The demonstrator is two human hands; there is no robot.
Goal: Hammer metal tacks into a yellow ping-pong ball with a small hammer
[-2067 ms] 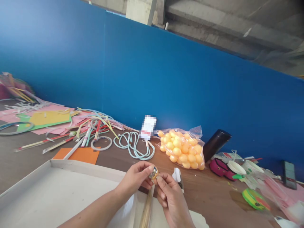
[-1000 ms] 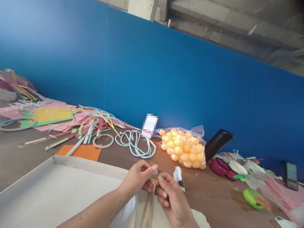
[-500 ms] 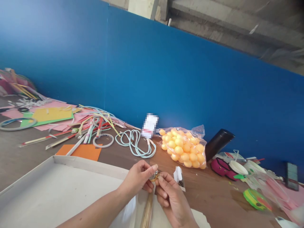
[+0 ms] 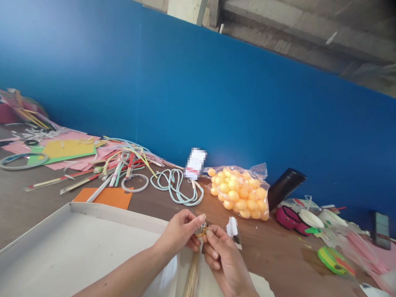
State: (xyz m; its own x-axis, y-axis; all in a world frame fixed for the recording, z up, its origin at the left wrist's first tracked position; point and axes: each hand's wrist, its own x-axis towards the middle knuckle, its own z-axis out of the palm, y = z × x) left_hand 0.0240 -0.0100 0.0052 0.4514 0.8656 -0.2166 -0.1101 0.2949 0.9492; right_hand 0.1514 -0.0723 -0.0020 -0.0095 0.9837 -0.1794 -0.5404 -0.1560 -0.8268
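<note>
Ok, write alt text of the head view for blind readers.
The left hand and right hand hold a small shiny object above a table, near a shallow white tray; beyond lie a bag of orange balls and a blue cord.

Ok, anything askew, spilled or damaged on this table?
No clear spill or damage. The black cylinder by the bag of orange balls looks slanted rather than upright, though the wide view may exaggerate that. At left, coloured strips lie in a loose tangle. The shiny held piece is mostly covered; can't judge it.

Blue partition wall (image 4: 216,90), brown tabletop (image 4: 266,247), concrete ceiling (image 4: 278,29)
</note>
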